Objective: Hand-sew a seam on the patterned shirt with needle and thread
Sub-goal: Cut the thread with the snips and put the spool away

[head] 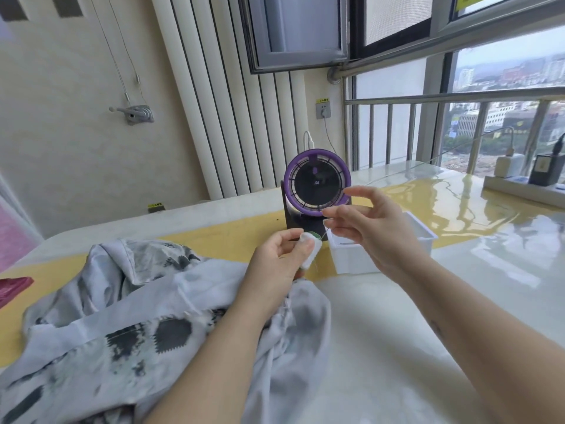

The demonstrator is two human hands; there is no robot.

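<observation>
The patterned shirt [146, 304], pale grey with dark blotches, lies crumpled on the table at the lower left. My left hand [275, 261] rests over its right edge and grips a white spool of thread [312, 247] with a green end. Just to the right, my right hand [363, 228] pinches a thin thread [326, 231] between thumb and forefinger, with the strand running back to the spool. The other fingers are spread. No needle can be made out.
A small white box [425, 237] stands open behind my right hand. A purple-rimmed desk fan [316, 182] on a black stand sits just beyond both hands. A power strip with chargers [526, 179] lies at the far right, and a pink-red item [13, 286] at the left edge.
</observation>
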